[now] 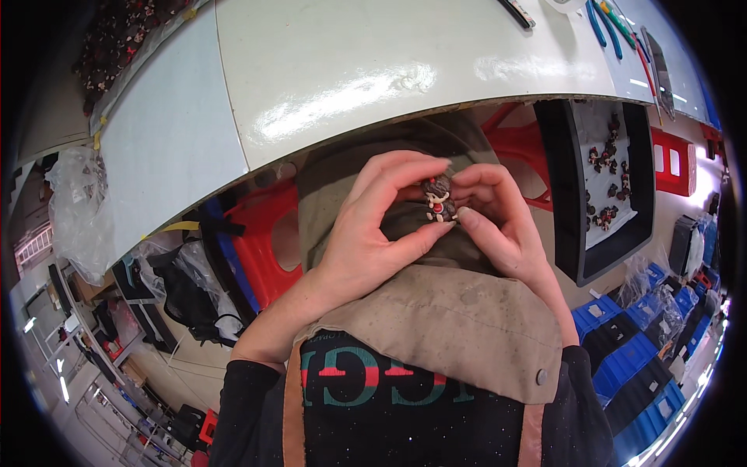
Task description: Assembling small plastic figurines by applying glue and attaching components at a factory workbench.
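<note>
Over my lap, in front of a brown apron, a small doll figurine (440, 204) with dark brown hair and a red outfit is held between both hands. My left hand (381, 210) curves around it, with thumb at its base and fingertips by its head. On the other side my right hand (502, 222) pinches near it with the thumb close to the figurine's lower edge. The figurine is upright and faces toward me. Part of its right side is hidden by my right fingers.
A white table (334, 70) spans the front. To the right, a black tray (572, 233) holds several similar figurines on a white liner. Pliers (609, 29) lie at the table's far right. Blue bins (622, 350) stand at right, a red stool (276, 233) at left, figurines heaped far left.
</note>
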Action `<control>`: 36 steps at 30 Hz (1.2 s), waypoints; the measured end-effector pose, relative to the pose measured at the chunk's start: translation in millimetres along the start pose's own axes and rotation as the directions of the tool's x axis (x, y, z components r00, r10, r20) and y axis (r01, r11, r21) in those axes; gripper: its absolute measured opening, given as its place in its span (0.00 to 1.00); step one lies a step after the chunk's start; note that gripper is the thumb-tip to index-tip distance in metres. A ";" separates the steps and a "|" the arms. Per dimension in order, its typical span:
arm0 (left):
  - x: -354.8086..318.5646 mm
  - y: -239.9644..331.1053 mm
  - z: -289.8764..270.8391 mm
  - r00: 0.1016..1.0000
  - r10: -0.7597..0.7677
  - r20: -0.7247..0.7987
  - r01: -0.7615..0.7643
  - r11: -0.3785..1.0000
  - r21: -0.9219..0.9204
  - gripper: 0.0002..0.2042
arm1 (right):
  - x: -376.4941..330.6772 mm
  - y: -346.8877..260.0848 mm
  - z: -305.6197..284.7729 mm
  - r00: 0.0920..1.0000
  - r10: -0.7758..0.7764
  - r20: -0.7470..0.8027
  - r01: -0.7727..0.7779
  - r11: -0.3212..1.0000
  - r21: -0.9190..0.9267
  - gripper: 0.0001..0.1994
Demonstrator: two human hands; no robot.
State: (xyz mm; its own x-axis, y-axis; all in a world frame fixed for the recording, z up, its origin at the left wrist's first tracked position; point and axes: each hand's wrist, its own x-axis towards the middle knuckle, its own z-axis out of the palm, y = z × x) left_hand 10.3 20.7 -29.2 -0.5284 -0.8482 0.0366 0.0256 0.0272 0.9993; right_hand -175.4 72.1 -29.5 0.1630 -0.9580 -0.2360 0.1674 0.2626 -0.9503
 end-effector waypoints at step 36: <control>9.4 23.6 -15.5 0.992 0.051 0.115 -0.086 0.942 0.324 0.26 | 15.1 -9.9 -28.3 0.982 0.170 -0.088 -0.161 0.982 0.095 0.20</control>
State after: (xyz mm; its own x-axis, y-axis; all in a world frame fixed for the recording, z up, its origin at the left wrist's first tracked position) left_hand 19.1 5.2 -5.4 -0.6205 -0.7792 0.0885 -0.2051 0.2702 0.9407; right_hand -202.2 51.7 -29.4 0.1030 -0.9059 -0.4107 0.2300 0.4234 -0.8762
